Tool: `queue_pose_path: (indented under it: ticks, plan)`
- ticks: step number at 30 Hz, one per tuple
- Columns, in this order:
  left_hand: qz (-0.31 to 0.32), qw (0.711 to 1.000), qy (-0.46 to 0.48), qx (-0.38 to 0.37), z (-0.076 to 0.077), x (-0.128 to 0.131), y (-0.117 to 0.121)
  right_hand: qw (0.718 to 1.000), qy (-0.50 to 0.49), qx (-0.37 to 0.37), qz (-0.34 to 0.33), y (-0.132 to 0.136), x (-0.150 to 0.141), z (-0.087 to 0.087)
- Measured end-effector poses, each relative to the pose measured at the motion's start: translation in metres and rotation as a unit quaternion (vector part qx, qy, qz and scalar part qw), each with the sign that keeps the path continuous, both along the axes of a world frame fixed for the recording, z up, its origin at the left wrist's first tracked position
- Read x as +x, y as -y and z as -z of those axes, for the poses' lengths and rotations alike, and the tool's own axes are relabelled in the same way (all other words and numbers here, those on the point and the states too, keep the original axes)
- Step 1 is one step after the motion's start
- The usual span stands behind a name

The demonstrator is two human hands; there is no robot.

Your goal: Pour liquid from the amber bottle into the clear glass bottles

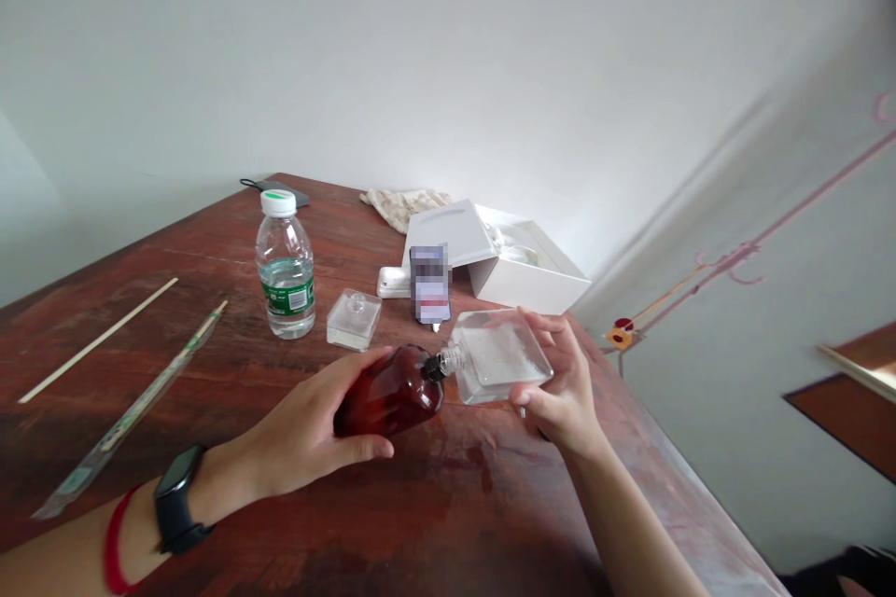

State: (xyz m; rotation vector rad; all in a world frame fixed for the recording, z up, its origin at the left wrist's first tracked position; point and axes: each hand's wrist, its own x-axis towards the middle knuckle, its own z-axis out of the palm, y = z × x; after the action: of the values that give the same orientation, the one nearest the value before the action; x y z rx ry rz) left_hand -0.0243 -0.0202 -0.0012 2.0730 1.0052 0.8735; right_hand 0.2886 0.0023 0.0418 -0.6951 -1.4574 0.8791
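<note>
My left hand (pixel 322 424), with a black watch and a red band on its wrist, is wrapped round a dark amber bottle (pixel 396 396). That bottle lies tilted, its black threaded neck pointing right. In my right hand (pixel 560 373) is a square clear glass bottle (pixel 497 354), tipped on its side and held at the base end. Liquid with small bubbles shows inside it. The two necks meet mouth to mouth above the table; whether liquid passes between them I cannot tell. Left of them sits a square clear block (pixel 354 320) with a round mark on top.
On the wooden table (pixel 210 242) stands a water bottle (pixel 286 266) with a white cap. A bare stick (pixel 98 340) and wrapped chopsticks (pixel 140 401) lie at left. A phone (pixel 430 284), white case (pixel 393 282), open white box (pixel 525 275) and cloth (pixel 402 205) are farther back, near the wall.
</note>
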Motion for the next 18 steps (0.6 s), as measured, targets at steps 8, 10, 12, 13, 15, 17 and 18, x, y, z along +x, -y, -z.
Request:
queue_pose_path:
  ticks: [8,10,12,13,15,17,18]
  plan:
    - [0.013,1.0,0.004,-0.003,0.001,-0.002,0.0,1.0,0.006,0.009,0.012,0.006,-0.002,-0.002]
    - [0.019,1.0,0.007,0.001,0.001,-0.003,0.0,1.0,0.008,0.014,0.016,0.009,-0.003,-0.003]
    - [0.023,1.0,0.012,0.003,0.001,-0.003,0.0,1.0,0.009,0.019,0.019,0.012,-0.005,-0.004]
    - [0.024,1.0,0.014,0.003,0.002,-0.003,0.001,1.0,0.01,0.019,0.022,0.013,-0.005,-0.005]
    - [0.024,1.0,0.019,0.004,0.002,-0.003,0.001,0.999,0.016,0.017,0.032,0.015,-0.005,-0.007]
    - [0.021,0.999,0.026,0.005,0.003,-0.003,0.002,0.999,0.024,0.011,0.04,0.017,-0.006,-0.009]
    - [0.019,0.999,0.029,0.006,0.003,-0.003,0.002,0.999,0.027,0.009,0.043,0.018,-0.006,-0.011]
